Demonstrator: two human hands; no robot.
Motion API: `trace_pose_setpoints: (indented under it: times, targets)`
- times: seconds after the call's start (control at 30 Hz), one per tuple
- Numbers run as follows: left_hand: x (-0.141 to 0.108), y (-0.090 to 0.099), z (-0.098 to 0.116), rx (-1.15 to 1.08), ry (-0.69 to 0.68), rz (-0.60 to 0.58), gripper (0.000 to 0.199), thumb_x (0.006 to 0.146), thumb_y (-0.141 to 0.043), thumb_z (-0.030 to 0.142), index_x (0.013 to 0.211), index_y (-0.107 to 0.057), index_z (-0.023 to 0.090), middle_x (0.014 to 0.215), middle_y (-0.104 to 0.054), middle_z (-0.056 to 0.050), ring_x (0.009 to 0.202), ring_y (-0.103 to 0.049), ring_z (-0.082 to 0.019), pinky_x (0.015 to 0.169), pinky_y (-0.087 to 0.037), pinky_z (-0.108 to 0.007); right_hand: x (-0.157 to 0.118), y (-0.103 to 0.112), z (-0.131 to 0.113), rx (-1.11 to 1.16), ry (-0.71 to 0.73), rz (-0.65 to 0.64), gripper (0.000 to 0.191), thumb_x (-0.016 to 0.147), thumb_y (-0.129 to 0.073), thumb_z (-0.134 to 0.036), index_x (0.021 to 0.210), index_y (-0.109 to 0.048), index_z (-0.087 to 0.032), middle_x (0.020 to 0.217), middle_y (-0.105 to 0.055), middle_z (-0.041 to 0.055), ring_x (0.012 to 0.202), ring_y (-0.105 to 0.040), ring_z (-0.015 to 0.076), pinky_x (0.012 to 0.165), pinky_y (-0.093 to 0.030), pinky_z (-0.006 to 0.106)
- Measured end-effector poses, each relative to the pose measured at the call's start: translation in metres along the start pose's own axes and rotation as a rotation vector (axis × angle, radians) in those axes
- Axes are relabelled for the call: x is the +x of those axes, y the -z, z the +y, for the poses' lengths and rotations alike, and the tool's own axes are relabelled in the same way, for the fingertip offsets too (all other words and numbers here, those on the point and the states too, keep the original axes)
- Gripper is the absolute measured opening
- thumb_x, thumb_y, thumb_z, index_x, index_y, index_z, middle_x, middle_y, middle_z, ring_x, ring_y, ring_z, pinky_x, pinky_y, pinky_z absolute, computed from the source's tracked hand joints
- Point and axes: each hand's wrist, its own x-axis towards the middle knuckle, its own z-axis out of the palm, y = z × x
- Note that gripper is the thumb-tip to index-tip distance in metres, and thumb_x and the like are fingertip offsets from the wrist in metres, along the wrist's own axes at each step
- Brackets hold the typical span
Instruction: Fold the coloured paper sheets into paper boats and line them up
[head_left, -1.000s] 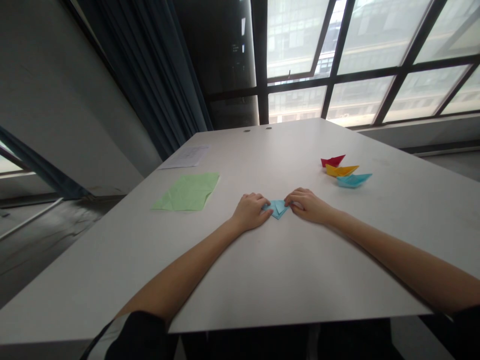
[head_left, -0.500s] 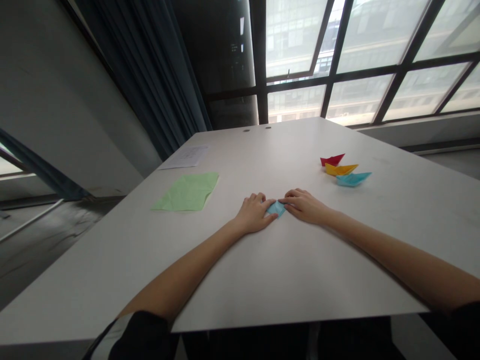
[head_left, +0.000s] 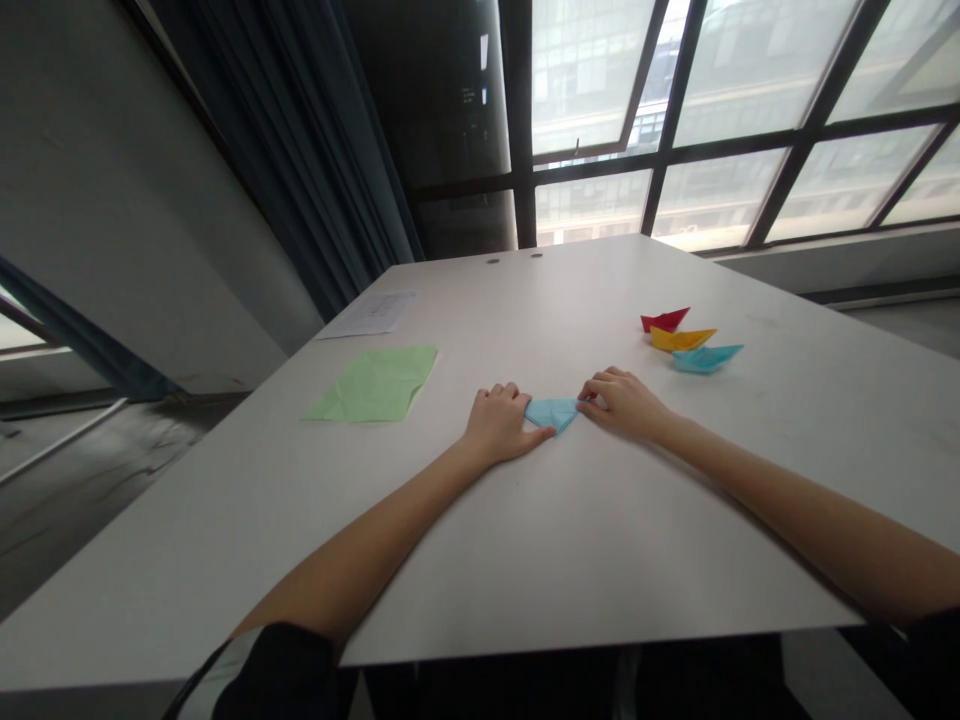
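A small folded sheet of light blue paper (head_left: pixel 553 412) lies on the white table in front of me, its wide edge away from me and a point toward me. My left hand (head_left: pixel 501 424) holds the paper's left end against the tabletop, the thumb stretched along its near edge. At the opposite end, my right hand (head_left: pixel 619 402) pinches the right corner between thumb and fingers. The parts of the paper under my fingers are hidden.
Three folded paper boats stand to the right: red (head_left: pixel 664 320), yellow (head_left: pixel 682 339) and blue (head_left: pixel 707 359). Left of my hands lies a green paper sheet (head_left: pixel 373 385), with a white printed sheet (head_left: pixel 369 314) beyond it. The white table (head_left: pixel 570 560) reaches toward the windows.
Both hands have moved apart, the left a little leftward and the right a little rightward. More of the blue paper's wide edge shows between them.
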Motion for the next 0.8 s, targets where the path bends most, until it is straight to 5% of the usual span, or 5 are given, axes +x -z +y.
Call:
trace_pose_setpoints:
  times: [0.17, 0.37, 0.5, 0.63, 0.8]
  targets:
    - [0.0, 0.001, 0.0, -0.013, 0.028, 0.006, 0.064, 0.068, -0.045, 0.071, 0.103, -0.058, 0.019, 0.103, -0.054, -0.01, 0.097, -0.049, -0.027, 0.083, -0.035, -0.04, -0.001, -0.006, 0.0, 0.065, 0.004, 0.024, 0.027, 0.081, -0.049, -0.032, 0.1, -0.064, -0.02, 0.099, -0.06, 0.0099, 0.091, -0.053, 0.0221, 0.082, -0.039, 0.036]
    - [-0.002, 0.001, -0.002, -0.101, -0.001, 0.1, 0.062, 0.066, -0.054, 0.064, 0.109, -0.051, 0.02, 0.111, -0.052, -0.01, 0.101, -0.046, -0.028, 0.086, -0.035, -0.041, 0.002, -0.007, -0.003, 0.224, -0.054, 0.051, 0.016, 0.074, -0.054, -0.024, 0.085, -0.062, -0.018, 0.087, -0.063, 0.0067, 0.085, -0.054, 0.0203, 0.078, -0.042, 0.033]
    - [-0.001, -0.001, -0.005, -0.198, -0.034, 0.374, 0.071, 0.067, -0.062, 0.045, 0.126, -0.034, 0.017, 0.127, -0.039, -0.015, 0.116, -0.036, -0.029, 0.095, -0.029, -0.043, 0.005, -0.003, -0.004, 0.384, -0.171, 0.129, 0.011, 0.072, -0.055, -0.026, 0.079, -0.059, -0.019, 0.074, -0.062, 0.001, 0.071, -0.055, 0.0158, 0.063, -0.041, 0.027]
    - [0.0, 0.002, -0.002, -0.329, -0.039, 0.655, 0.048, 0.071, -0.06, 0.027, 0.113, -0.04, 0.016, 0.12, -0.039, -0.016, 0.117, -0.035, -0.028, 0.096, -0.029, -0.044, 0.006, 0.002, -0.009, 0.464, -0.262, 0.304, 0.009, 0.07, -0.056, -0.025, 0.074, -0.058, -0.018, 0.068, -0.061, -0.0002, 0.064, -0.054, 0.0137, 0.058, -0.04, 0.026]
    - [0.002, 0.004, 0.012, -0.722, 0.052, 0.46, 0.019, 0.073, -0.059, 0.029, 0.085, -0.053, 0.017, 0.11, -0.044, -0.011, 0.093, -0.052, -0.02, 0.074, -0.046, -0.032, 0.005, 0.004, -0.029, 0.5, -0.194, 0.411, 0.004, 0.069, -0.057, -0.022, 0.068, -0.054, -0.019, 0.068, -0.061, 0.0007, 0.059, -0.052, 0.0127, 0.057, -0.043, 0.027]
